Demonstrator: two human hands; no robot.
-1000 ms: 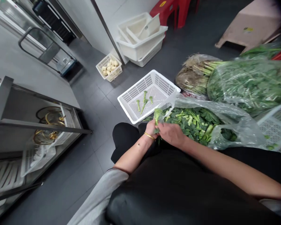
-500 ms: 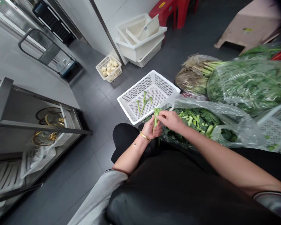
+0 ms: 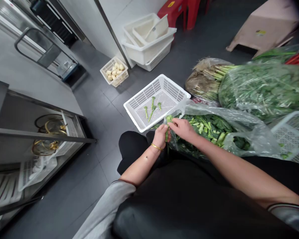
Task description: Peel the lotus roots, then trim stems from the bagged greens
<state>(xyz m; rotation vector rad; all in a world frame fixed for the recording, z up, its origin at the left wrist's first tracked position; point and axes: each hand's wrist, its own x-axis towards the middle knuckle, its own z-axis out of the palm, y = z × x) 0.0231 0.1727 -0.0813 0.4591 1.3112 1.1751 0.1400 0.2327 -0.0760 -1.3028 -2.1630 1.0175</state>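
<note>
My left hand (image 3: pixel 160 136), with a gold bangle at the wrist, is wrapped round a green vegetable stem (image 3: pixel 168 118) whose leafy tip points up. Close against it, my right hand (image 3: pixel 183 128) has its fingers pinched at the stem's upper part; what lies between those fingertips is too small to make out. Several cut green stems (image 3: pixel 152 109) lie in a white perforated basket (image 3: pixel 143 123) just beyond my hands. Under and right of my right hand, an open clear plastic bag (image 3: pixel 260 132) holds leafy greens and cut stalks (image 3: pixel 204 127).
Bagged greens (image 3: pixel 266 86) and rooted bundles (image 3: pixel 201 81) lie at right, beside another white basket (image 3: pixel 295 132). Beyond are a small basket of pale vegetables (image 3: pixel 116 71), stacked white tubs (image 3: pixel 147 49), red stools (image 3: pixel 174 11) and a pinkish stool (image 3: pixel 269 23). A metal shelf (image 3: pixel 40 134) stands left.
My left hand has turned and moved slightly right, and the stem in it has shifted a little. My right hand stays close by it. The view has shifted slightly.
</note>
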